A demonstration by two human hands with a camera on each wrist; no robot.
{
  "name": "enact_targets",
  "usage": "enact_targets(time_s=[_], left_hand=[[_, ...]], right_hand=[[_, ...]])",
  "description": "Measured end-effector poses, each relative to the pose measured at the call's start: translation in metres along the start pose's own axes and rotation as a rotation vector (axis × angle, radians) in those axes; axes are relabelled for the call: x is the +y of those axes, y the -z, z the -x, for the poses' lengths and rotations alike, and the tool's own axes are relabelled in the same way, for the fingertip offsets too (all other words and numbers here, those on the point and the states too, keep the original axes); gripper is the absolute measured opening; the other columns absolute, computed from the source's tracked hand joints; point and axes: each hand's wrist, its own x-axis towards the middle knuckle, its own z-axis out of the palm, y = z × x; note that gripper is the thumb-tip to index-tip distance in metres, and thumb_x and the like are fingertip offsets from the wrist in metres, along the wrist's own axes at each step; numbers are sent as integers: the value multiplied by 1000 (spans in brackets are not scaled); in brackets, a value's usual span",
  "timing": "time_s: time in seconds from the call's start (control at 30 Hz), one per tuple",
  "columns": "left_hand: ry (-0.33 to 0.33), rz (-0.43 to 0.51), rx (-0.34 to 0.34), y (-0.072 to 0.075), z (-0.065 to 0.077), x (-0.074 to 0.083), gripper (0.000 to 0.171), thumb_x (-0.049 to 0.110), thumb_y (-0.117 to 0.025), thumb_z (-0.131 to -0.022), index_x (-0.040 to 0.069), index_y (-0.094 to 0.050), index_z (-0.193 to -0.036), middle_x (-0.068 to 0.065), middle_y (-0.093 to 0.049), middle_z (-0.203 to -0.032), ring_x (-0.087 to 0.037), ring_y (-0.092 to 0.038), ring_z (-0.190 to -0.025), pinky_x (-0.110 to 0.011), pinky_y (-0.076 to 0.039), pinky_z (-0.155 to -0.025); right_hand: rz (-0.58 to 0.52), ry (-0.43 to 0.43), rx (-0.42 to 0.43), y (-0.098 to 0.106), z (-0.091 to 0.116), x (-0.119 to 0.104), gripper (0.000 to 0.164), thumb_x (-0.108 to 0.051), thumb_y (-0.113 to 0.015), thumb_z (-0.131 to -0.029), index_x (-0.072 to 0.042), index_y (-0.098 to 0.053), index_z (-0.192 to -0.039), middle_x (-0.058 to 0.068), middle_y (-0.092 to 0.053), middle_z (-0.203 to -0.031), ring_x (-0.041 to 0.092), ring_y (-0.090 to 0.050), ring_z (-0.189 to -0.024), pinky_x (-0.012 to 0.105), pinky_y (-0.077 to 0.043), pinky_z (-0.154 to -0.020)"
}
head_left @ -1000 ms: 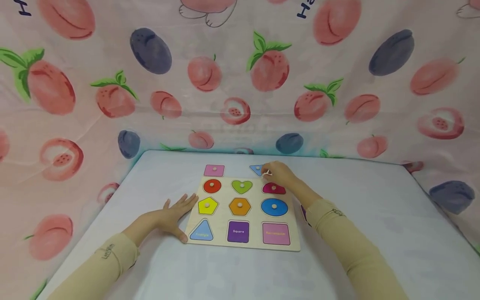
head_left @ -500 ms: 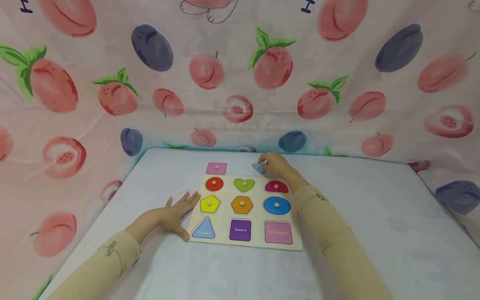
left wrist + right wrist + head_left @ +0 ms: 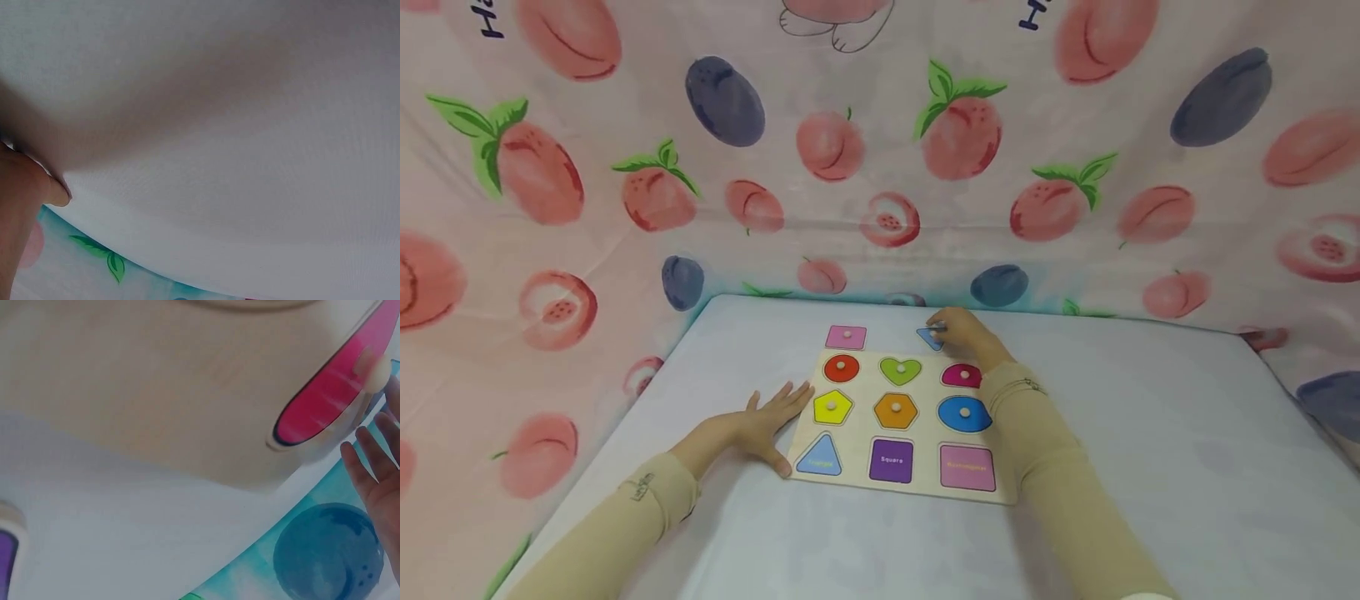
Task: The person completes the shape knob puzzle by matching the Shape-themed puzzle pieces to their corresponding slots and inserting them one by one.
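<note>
A wooden puzzle board with knobbed shapes lies on the table. My left hand rests along its left edge, fingers spread straight and thumb by the near corner. In the left wrist view only part of that hand shows. Past the board's far edge, my right hand pinches a blue triangle puzzle piece by its knob, the piece slightly tilted. The right wrist view shows several right-hand fingers stretched out beyond the pink semicircle piece. An inset labelled Triangle is at the board's near left.
A pink rectangle piece lies behind the board's far left corner. Part of a purple piece lies on the table right of the board, hidden under the right arm in the head view. A fruit-print cloth hangs behind the white table.
The right hand has shifted its fingers onto the triangle's knob, and the piece now tilts. The left hand stays on the board's edge. The head view has swung slightly left.
</note>
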Motion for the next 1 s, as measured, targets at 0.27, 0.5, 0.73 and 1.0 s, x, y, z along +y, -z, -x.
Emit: enact_targets(time_s=[0.27,0.5,0.73,1.0], left_hand=[[10,23,11,1,8,-3,125,44,-84,-62,14,-4,-153,-8,1,-161,-34,7,-147,-69,10,-108],[8,0,-8,0,-3,-1,126,47,-83,-62,16,-2,-153,-6,3,-161,-32,9,-147,-68,10,-109],[7,-10,-9,6,-4,0,126,47,-83,-62,17,-1,-153,-5,4,-161,-31,10,-147,-67,11,-109],[9,0,-22,4,-1,0,126,48,-83,-63,17,-1,-153,-5,5,-161,-31,11,-147,-67,10,-110]], right_hand=[[64,-14,1,-7,-10,-9,21,-9,-59,-92,-1,-68,-109,18,-63,-118,32,-57,-113,42,-45,-101],[101,7,61,-5,-2,-1,15,-10,-61,-91,1,-68,-99,17,-66,-107,31,-60,-102,42,-49,-94],[105,-9,111,-3,1,2,15,-10,-61,-91,1,-68,-100,17,-67,-106,31,-60,-101,42,-50,-94],[88,-34,100,0,10,2,18,-11,-62,-91,1,-67,-103,17,-67,-107,31,-60,-100,43,-50,-93]])
